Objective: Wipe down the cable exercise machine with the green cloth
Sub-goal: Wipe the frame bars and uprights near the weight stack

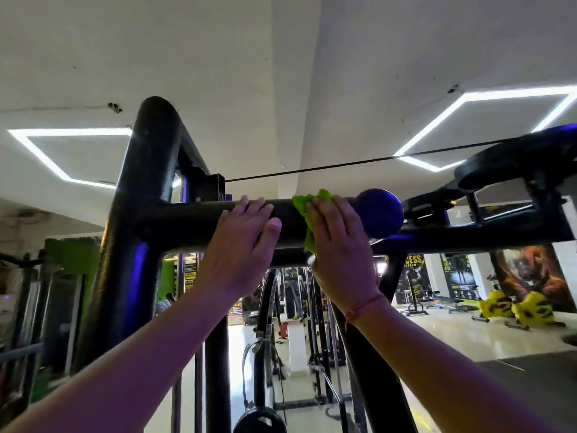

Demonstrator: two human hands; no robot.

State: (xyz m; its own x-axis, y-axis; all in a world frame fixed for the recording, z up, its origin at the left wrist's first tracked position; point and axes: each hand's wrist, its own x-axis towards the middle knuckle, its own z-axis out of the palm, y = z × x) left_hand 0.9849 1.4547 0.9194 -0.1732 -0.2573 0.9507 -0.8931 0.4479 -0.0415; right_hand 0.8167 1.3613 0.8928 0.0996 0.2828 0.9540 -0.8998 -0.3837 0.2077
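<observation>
I look up at the cable machine's black top crossbar (193,218), which runs from a thick black upright (137,214) on the left toward a pulley arm (515,164) on the right. My right hand (338,245) presses the green cloth (304,207) flat against the bar, just left of a round blue end cap (379,212). Most of the cloth is hidden under the palm. My left hand (246,242) rests flat on the bar beside it, fingers straight, holding nothing.
A thin black cable (343,165) runs above the bar. Below hang curved bars, cables and a weight plate (259,420). Yellow exercise bikes (515,307) and a bench stand on the shiny floor at right. The white ceiling with light strips is close overhead.
</observation>
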